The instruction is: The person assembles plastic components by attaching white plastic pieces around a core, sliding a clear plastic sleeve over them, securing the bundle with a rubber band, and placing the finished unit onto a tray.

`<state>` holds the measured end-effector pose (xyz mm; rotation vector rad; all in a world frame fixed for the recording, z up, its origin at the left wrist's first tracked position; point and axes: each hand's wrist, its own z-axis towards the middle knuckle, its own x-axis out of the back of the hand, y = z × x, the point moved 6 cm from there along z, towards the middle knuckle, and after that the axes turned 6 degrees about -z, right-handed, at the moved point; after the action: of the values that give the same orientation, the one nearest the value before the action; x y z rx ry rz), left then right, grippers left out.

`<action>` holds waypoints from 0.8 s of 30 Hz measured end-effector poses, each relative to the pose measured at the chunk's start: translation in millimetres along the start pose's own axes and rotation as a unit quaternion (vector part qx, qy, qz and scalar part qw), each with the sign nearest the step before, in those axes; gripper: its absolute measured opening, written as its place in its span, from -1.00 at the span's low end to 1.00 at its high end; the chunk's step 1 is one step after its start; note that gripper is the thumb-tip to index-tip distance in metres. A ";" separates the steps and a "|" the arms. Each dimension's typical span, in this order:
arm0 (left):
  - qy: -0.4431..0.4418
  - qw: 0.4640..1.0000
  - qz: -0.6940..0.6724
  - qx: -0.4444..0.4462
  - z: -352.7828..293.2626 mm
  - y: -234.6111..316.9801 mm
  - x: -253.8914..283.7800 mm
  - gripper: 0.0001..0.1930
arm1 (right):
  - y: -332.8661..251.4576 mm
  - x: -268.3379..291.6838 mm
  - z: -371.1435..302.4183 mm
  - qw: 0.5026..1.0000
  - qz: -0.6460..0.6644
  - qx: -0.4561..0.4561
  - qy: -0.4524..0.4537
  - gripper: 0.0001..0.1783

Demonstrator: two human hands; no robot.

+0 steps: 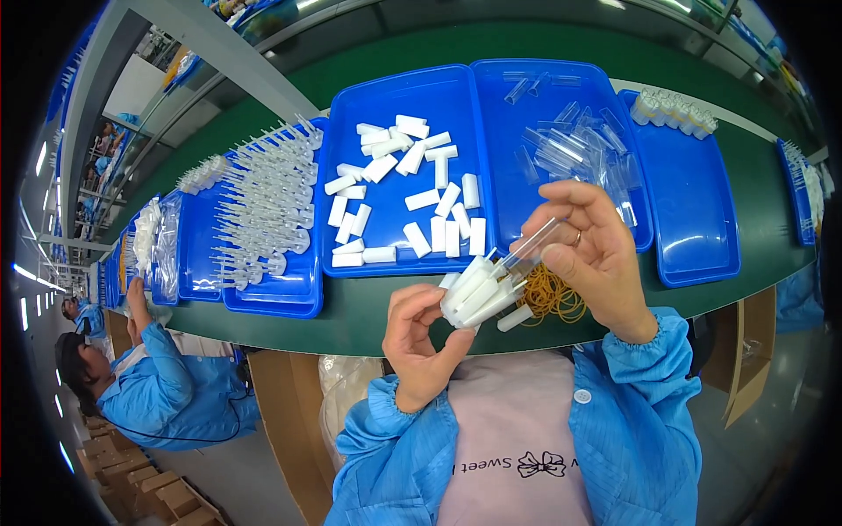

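My left hand point(421, 342) is closed round a cluster of white plastic pieces point(476, 296) with thin tips pointing up and right. Between the fingers and thumb of my right hand point(601, 250) is a clear plastic tube point(532, 244), its lower end over or against one tip of the cluster; whether it is seated on it I cannot tell. Behind and below the hands lies a heap of tan rubber bands point(554, 298) on the green table. A single white piece point(515, 318) rests beside the bands.
Blue trays stand in a row: one with spiked clear plastic parts point(267, 210), one with white blocks point(425, 200), one with clear tubes point(570, 149), one with bundled pieces point(674, 114) at its far edge. A co-worker in blue point(180, 386) sits at left. Cardboard boxes point(289, 430) stand below the table.
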<state>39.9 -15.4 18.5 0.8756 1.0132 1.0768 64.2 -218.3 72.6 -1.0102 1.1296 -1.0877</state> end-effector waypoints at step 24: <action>-0.083 0.975 0.204 -0.041 9.4 18.0 -18.3 -0.52 | 16.4 0.5 -2.9 1.000 -0.014 0.014 0.005 -0.68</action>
<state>41.2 -29.3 42.0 1.1156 0.6584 1.3538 63.6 -216.0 56.2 -1.0029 1.1070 -1.1295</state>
